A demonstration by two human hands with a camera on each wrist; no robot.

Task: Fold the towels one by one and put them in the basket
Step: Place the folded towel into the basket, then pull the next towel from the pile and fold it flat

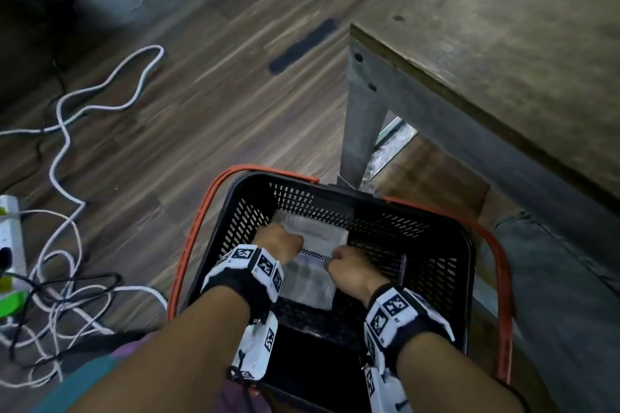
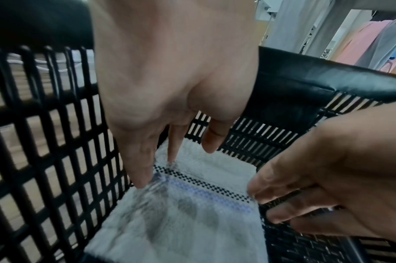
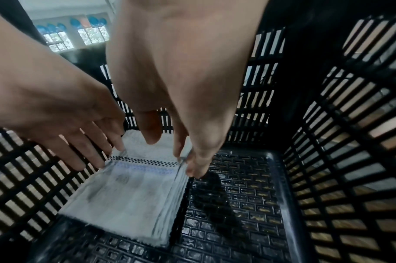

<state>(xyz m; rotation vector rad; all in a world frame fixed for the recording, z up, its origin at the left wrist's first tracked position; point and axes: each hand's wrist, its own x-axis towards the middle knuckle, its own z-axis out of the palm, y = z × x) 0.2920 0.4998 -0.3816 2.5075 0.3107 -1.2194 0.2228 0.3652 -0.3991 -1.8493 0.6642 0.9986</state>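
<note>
A folded white towel (image 1: 310, 278) with a black checkered band and a pale blue stripe lies flat on the left part of the floor of a black plastic basket (image 1: 436, 265). Both hands reach down into the basket. My left hand (image 1: 278, 240) has straight fingers touching the towel's left edge, its thumb held clear. My right hand (image 1: 349, 265) touches the towel's right edge with straight fingers. In the left wrist view the left hand (image 2: 176, 165) touches the towel (image 2: 181, 222) at the checkered band. In the right wrist view the right hand (image 3: 172, 156) meets the towel (image 3: 129, 192).
The basket has orange handles (image 1: 198, 221) folded down and stands on a wood-pattern floor. A wooden table (image 1: 503, 43) with a grey leg (image 1: 362, 117) rises just beyond it. White cables (image 1: 67, 131) and a power strip (image 1: 10, 235) lie at the left.
</note>
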